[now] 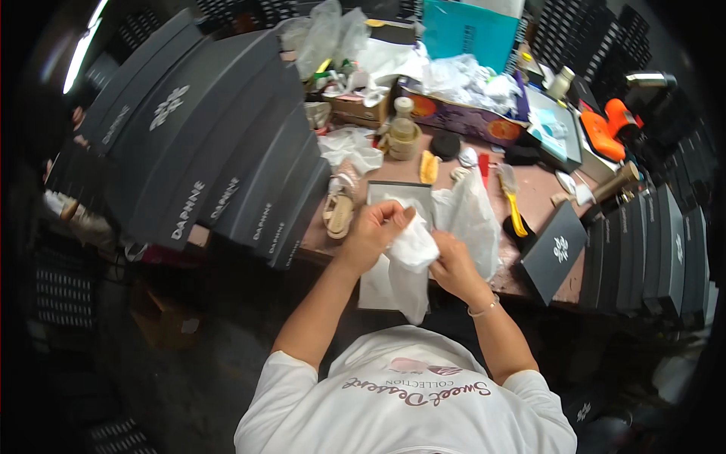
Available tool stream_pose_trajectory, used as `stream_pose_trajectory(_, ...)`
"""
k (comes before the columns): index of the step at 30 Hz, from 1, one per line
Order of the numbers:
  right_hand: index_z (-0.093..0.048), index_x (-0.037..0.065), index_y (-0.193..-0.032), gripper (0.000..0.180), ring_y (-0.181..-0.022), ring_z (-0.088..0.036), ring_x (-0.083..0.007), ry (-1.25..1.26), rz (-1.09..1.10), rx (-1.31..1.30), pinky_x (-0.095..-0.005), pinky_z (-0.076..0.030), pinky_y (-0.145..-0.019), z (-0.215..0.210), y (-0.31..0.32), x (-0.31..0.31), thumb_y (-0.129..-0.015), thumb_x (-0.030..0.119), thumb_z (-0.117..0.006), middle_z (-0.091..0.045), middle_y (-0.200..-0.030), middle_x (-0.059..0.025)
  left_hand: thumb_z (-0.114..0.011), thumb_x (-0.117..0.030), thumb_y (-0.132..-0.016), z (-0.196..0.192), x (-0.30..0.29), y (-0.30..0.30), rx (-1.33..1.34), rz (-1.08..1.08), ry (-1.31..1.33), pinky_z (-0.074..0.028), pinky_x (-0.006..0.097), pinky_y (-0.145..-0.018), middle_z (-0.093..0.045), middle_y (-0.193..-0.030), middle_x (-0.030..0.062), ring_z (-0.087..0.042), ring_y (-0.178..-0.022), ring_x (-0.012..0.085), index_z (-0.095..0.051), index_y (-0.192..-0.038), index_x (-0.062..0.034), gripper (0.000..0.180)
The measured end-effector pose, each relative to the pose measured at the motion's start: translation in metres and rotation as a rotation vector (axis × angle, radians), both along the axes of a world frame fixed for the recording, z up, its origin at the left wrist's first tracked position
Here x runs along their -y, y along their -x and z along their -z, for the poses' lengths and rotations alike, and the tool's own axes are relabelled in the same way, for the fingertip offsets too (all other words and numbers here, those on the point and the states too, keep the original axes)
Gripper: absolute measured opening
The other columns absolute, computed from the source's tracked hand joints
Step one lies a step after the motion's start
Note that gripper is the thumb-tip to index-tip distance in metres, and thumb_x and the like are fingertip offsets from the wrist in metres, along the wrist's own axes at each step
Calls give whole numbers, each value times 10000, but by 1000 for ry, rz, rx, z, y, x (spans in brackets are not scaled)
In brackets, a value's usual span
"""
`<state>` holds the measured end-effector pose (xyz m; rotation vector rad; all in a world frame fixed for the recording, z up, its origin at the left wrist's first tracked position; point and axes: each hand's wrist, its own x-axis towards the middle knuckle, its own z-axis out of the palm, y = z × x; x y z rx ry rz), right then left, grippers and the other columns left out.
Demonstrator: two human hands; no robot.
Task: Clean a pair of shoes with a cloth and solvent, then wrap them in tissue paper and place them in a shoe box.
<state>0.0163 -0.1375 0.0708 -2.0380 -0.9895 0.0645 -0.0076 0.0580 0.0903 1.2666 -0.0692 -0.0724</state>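
White tissue paper (413,250) is bunched between my two hands, its lower end hanging toward my body. My left hand (376,233) pinches the paper's upper left side, thumb and fingers closed. On the other side my right hand (456,266) grips the paper's right edge with curled fingers. Whether anything is wrapped inside cannot be seen. Below and behind the paper lies an open grey shoe box (376,293), partly covered by it. A beige and pink sandal (340,208) rests left of the box. More thin white paper (473,219) spreads over the table to the right.
Stacks of dark shoe boxes rise at the left (204,129) and right (650,250). A dark box lid (556,246) leans near the right table edge. A yellow-handled brush (512,200), a pump bottle (403,129) and a purple carton (461,117) filled with crumpled paper stand farther back.
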Motion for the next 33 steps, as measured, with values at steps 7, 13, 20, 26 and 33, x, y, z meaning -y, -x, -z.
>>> stream_pose_trajectory(7,-626,-35,-870,144,-678,-518,-71,-287,110,-654,-264,-443,-625,9,43,-8,-913,66,-534,-614,-722,9,-638,-253,-901,68,0,104,-162,-162,-22,-497,271,-778,-639,-938,57,-619,-846,123,-552,-1192,40,421)
stream_pose_trajectory(13,-585,-52,-839,140,-693,-508,-129,-254,90,-427,-271,-426,-652,20,23,-15,-905,61,-535,-554,-746,-43,-499,-122,-949,74,-52,127,-114,-610,208,-504,247,-749,-630,-858,30,-604,-773,109,-602,-1017,-12,164)
stream_pose_trajectory(20,-624,-14,-729,291,-583,-437,-14,-243,200,-823,-201,-359,-497,7,49,-64,-949,167,-562,-532,-641,86,-555,-169,-907,61,-60,162,79,-921,-291,-249,398,-1098,-317,-1448,153,-313,-1335,268,-316,-1392,-11,563)
stream_pose_trajectory(26,-601,-35,-761,296,-566,-481,-77,-103,-5,-833,-278,-414,-514,44,70,-126,-935,201,-559,-560,-631,-37,-827,-199,-651,59,-5,201,236,-582,-780,-426,408,-957,-459,-1291,210,-489,-1161,341,-511,-1203,14,671)
stream_pose_trajectory(33,-610,-28,-1026,391,-976,-600,-299,90,-31,114,-367,-495,-801,37,6,-155,-815,286,-707,-575,-1114,-192,-558,19,-793,105,-74,202,-139,-986,-501,-471,346,-857,-638,-997,153,-616,-945,269,-608,-1061,32,273)
